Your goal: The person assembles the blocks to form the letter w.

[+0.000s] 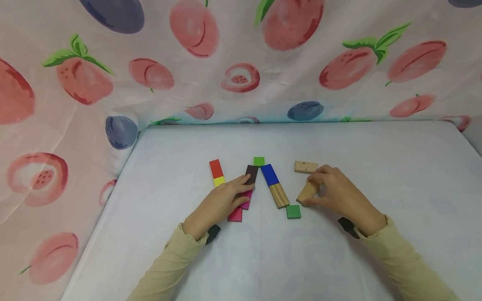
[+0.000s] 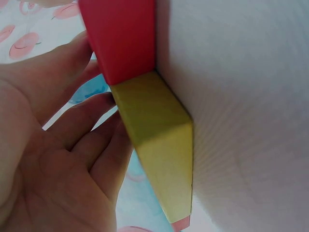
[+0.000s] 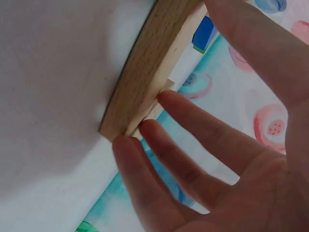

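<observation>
My left hand (image 1: 222, 198) lies low over the blocks, its fingers stretched onto a dark brown block (image 1: 251, 173) and the thumb near a magenta block (image 1: 246, 202). A pinkish-red block (image 1: 235, 215) sits just below the magenta one. In the left wrist view, a red block (image 2: 123, 38) and a yellow block (image 2: 159, 125) stand close beside the left fingers. Farther right, my right hand (image 1: 333, 188) pinches a plain wooden block (image 1: 306, 193) between thumb and fingers; it slants on the table. Several right fingertips line its long side in the right wrist view.
A blue block (image 1: 269, 174) meets a grooved wooden block (image 1: 278, 195) in a slanted line, with a light green block (image 1: 259, 161) above and a green block (image 1: 293, 212) below. Another wooden block (image 1: 306, 167) lies behind the right hand. Fruit-patterned cloth (image 1: 241, 50) hangs behind the white table (image 1: 241, 263).
</observation>
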Available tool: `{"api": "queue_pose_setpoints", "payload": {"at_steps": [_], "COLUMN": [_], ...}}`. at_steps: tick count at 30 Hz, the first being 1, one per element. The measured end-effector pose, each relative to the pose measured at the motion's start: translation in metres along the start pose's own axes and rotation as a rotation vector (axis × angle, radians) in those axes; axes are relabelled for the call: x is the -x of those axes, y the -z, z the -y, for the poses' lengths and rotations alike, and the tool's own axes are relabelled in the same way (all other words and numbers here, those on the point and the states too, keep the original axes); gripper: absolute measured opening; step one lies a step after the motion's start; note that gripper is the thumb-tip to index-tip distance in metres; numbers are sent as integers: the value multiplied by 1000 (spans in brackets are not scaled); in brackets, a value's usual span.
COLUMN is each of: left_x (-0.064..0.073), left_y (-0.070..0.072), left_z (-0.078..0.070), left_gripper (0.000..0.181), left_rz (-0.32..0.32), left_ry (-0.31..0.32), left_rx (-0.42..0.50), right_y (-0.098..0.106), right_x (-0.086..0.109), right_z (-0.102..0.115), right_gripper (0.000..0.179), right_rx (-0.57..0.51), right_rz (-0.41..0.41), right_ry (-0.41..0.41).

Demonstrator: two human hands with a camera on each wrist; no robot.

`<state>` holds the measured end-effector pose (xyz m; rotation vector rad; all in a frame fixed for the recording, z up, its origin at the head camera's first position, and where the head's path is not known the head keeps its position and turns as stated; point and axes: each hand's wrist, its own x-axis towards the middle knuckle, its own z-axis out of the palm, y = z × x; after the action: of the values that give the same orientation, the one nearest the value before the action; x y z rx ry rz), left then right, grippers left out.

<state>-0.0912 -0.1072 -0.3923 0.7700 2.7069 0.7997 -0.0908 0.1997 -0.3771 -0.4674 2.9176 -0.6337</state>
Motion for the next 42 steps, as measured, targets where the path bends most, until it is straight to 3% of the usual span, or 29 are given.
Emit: {"api": "queue_pose_setpoints", "payload": {"at_steps": [20,42], "left_x": [-1,0], "left_y": [-1,-2], "left_z": [2,3], "left_gripper": [45,45], "left_rz": [-7,-8], "left_ry": [-13,-11], "left_rx": [2,5], "right_y": [2,2], "right_x": [-11,-8], "right_z": [-4,-6], "right_gripper": [53,52], "right_rx": [-31,-37], "right_rz": [86,131], "right_ry": [87,167]}}
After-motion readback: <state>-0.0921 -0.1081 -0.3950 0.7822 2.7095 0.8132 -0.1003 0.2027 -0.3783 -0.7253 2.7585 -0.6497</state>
